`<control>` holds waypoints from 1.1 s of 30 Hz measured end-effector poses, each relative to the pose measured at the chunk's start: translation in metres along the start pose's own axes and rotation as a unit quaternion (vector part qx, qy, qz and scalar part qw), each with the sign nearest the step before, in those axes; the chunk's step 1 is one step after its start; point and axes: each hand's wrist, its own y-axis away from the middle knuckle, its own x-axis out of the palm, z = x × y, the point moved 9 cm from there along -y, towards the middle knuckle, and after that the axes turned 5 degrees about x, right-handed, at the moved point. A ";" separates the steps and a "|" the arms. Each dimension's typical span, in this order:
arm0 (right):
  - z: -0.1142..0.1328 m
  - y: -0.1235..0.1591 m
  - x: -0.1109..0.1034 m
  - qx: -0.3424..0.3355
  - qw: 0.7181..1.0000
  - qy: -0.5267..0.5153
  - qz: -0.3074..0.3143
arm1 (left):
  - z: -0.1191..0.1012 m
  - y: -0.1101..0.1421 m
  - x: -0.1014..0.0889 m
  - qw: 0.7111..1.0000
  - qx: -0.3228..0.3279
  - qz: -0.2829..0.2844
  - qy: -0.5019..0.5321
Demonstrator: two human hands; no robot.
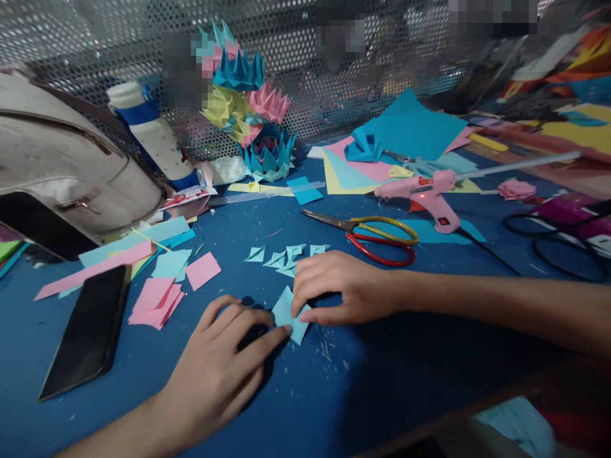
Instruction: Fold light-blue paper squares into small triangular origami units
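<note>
A small light blue square of paper (289,305) lies on the blue table, turned cornerwise between my hands. My left hand (222,359) rests flat at its left side, fingers stretched out, the index fingertip on the lower left edge. From the right, my right hand (341,289) bends its thumb and fingers together over the paper's right part, whose edge they hide. Just beyond are several small folded light blue paper pieces (275,259), some partly behind my right hand. Scissors (363,232) with yellow and red handles lie behind that hand.
Pink paper squares (156,304) and a black phone (88,331) lie left. A pink glue gun (432,194), its cord trailing, sits back right near coloured sheets (405,127). At the back stand folded paper flowers (268,152), a bottle (155,137) and a white bag (71,146).
</note>
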 end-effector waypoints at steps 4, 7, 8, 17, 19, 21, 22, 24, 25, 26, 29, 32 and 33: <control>-0.011 -0.001 0.001 0.069 0.997 -0.043 0.001 | 0.005 0.001 0.004 0.999 -0.021 0.017 -0.025; -0.021 -0.001 0.003 0.143 0.987 -0.075 0.001 | 0.009 0.000 0.003 0.999 -0.037 0.021 -0.010; -0.024 0.000 0.003 0.170 0.981 -0.094 -0.006 | 0.010 0.000 0.001 0.999 -0.041 0.015 0.008; -0.022 0.006 0.000 0.192 0.980 -0.037 -0.033 | 0.016 0.000 -0.001 0.992 -0.045 -0.010 0.121; -0.018 0.007 0.000 0.160 0.986 0.014 -0.037 | 0.018 0.001 -0.002 0.991 -0.046 -0.016 0.121; -0.014 0.007 0.000 0.128 0.990 0.047 -0.038 | 0.019 0.001 -0.001 0.991 -0.048 -0.013 0.121; -0.012 0.006 0.001 0.110 0.991 0.061 -0.036 | 0.020 0.000 -0.001 0.992 -0.050 -0.008 0.118; -0.005 0.006 0.003 0.062 0.994 0.088 -0.024 | 0.021 0.000 0.000 0.994 -0.042 0.006 0.104; -0.001 0.006 0.004 0.035 0.994 0.100 -0.013 | 0.020 0.000 0.000 0.995 -0.031 0.013 0.093; 0.002 0.007 0.006 0.008 0.994 0.110 0.001 | 0.019 0.001 0.000 0.996 -0.017 0.021 0.081; 0.009 0.009 0.011 -0.051 0.990 0.125 0.030 | 0.016 0.003 0.000 0.998 0.030 0.030 0.038; 0.011 0.012 0.013 -0.082 0.988 0.125 0.033 | 0.016 0.006 -0.002 0.999 0.051 0.010 0.006; 0.011 0.013 0.013 -0.090 0.987 0.127 0.031 | 0.016 0.006 -0.003 0.999 0.054 0.002 0.001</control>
